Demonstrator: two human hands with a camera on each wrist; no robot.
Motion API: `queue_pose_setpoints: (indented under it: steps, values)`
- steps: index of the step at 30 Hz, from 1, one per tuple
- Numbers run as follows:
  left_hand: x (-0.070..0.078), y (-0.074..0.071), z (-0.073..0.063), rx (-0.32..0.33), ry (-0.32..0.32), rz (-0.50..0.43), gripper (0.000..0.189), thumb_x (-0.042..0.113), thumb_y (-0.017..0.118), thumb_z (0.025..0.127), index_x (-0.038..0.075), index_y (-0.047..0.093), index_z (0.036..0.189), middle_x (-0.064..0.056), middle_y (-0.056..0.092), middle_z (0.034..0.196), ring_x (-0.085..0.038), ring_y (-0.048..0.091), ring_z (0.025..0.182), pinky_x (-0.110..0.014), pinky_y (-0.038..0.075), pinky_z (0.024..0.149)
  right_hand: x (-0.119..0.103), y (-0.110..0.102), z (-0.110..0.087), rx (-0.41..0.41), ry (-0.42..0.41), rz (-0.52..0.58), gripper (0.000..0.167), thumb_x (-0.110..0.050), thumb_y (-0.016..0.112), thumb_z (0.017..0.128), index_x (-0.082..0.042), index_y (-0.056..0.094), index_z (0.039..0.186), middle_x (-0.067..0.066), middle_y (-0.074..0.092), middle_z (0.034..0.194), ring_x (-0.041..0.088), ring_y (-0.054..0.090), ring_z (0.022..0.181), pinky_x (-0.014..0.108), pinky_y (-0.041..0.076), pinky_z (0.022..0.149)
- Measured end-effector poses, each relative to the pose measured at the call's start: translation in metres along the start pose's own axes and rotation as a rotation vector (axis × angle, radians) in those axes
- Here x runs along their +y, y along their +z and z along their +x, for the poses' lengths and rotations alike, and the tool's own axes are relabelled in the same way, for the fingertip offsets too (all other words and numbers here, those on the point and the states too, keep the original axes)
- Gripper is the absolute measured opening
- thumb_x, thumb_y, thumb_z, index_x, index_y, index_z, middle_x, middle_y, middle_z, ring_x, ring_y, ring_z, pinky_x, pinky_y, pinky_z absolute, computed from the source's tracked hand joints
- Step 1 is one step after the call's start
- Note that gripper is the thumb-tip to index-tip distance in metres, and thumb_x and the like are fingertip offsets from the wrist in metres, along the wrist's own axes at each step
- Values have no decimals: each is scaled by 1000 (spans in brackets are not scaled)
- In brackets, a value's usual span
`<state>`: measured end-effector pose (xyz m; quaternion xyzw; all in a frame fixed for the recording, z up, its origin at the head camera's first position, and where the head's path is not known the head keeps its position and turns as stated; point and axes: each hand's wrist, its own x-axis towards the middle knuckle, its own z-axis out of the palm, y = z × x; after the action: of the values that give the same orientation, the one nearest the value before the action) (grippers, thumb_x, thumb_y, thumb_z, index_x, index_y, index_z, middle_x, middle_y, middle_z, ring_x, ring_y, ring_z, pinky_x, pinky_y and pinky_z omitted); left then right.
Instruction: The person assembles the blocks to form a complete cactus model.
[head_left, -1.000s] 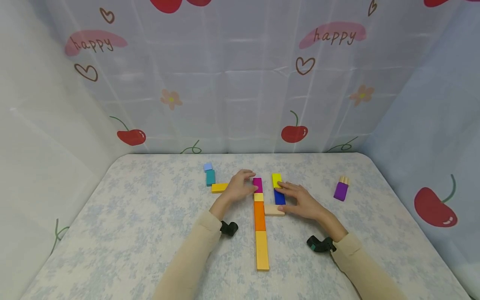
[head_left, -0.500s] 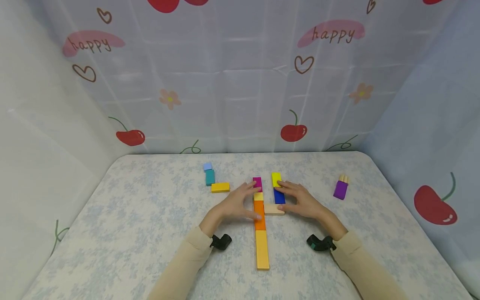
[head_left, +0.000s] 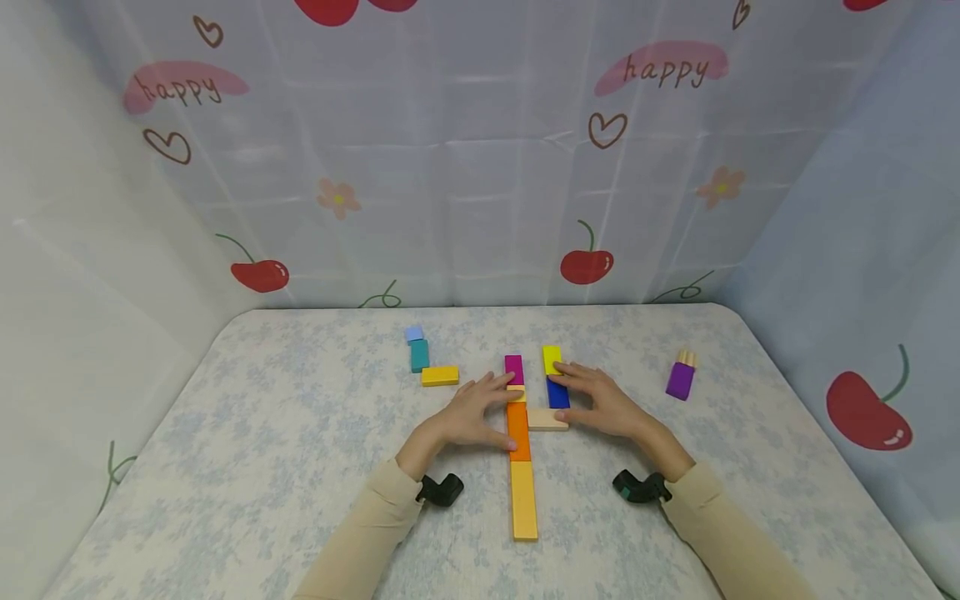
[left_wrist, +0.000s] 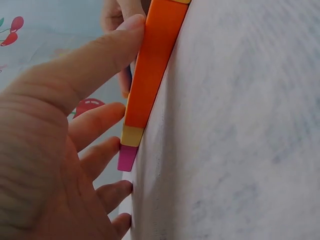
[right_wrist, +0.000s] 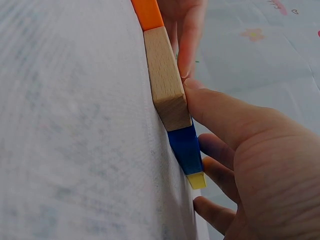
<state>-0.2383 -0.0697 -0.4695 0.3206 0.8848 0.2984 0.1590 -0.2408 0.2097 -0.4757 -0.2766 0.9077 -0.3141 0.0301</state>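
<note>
My left hand (head_left: 463, 415) rests on a straight column of blocks, its thumb on the orange block (head_left: 519, 425) and fingertips at the pale yellow block (left_wrist: 132, 136) and magenta block (head_left: 513, 367). A long light-orange block (head_left: 524, 502) forms the near end of that column. On the other side, my right hand (head_left: 609, 406) touches a second line with spread fingers. Its thumb lies on the plain wooden block (head_left: 543, 420), which juts sideways from the orange one. The fingertips meet the blue block (head_left: 557, 395) and bright yellow block (head_left: 551, 357).
Left of the column lie a golden-yellow block (head_left: 440, 376), a teal block (head_left: 419, 356) and a small light-blue block (head_left: 414, 333). A purple block (head_left: 680, 380) with thin pale pieces (head_left: 686, 359) at its top sits far right. A patterned curtain (head_left: 450, 167) hangs behind the table.
My left hand has come back toward me from the magenta block, its thumb sliding down to the orange one, uncovering the golden-yellow block. The right hand has stayed in place.
</note>
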Motion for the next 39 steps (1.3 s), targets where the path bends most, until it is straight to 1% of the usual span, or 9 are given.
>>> queue_pose_setpoints:
  steps: [5,12,19,22,25,28,32,36,39]
  values:
    - [1,0,-1,11,12,-8,78,44,79,79,20,48,146,-4,22,163,-32,9,153,-58,5,121,0,0,-1,1,-3,-1,61,-34,72,88,-7,55,140,17,41,153,44,32,142,72,15,111]
    - [-1,2,-1,5,3,-7,78,45,79,79,22,47,147,-2,21,164,-30,8,153,-56,4,121,0,0,-1,1,-9,-5,62,-35,72,88,-7,55,140,17,41,153,44,33,142,71,16,111]
    - [-2,2,-1,12,18,-7,78,44,78,79,20,47,147,-3,21,164,-31,8,153,-57,4,121,1,0,-2,14,-19,-7,61,-34,72,88,-6,55,139,18,42,152,44,33,141,72,17,111]
    - [-2,2,-1,15,19,-5,78,45,78,79,20,47,147,-2,21,163,-31,9,153,-57,4,121,0,-1,-2,13,-13,-3,62,-34,73,87,-6,54,140,19,41,153,44,34,141,71,19,111]
    - [-3,2,-1,18,17,-1,78,44,79,79,21,47,147,-2,22,163,-31,9,153,-56,4,121,-2,-5,-3,18,12,10,64,-36,74,86,-7,54,140,17,39,154,42,35,141,68,24,111]
    - [-3,3,0,19,15,5,78,44,79,79,21,47,147,-2,21,164,-30,9,153,-56,4,121,-2,-13,-4,56,34,21,65,-34,75,86,-7,54,140,15,40,154,40,37,141,63,31,110]
    - [-3,2,0,21,18,4,79,44,79,78,21,47,147,-2,22,163,-30,9,153,-55,4,122,6,-32,-9,147,62,2,64,-26,77,84,-3,54,139,18,45,149,40,41,136,62,37,107]
    - [-2,1,-1,21,22,3,79,43,79,78,20,47,147,-3,22,163,-31,10,153,-56,4,121,21,-56,-21,232,156,-2,63,-26,78,84,-2,55,137,20,52,138,40,51,122,62,41,101]
    - [-1,0,-1,21,25,4,80,43,80,78,19,47,147,-3,22,163,-31,10,153,-56,4,121,35,-73,-34,284,250,9,62,-29,77,85,-1,55,136,21,52,132,39,53,112,58,44,92]
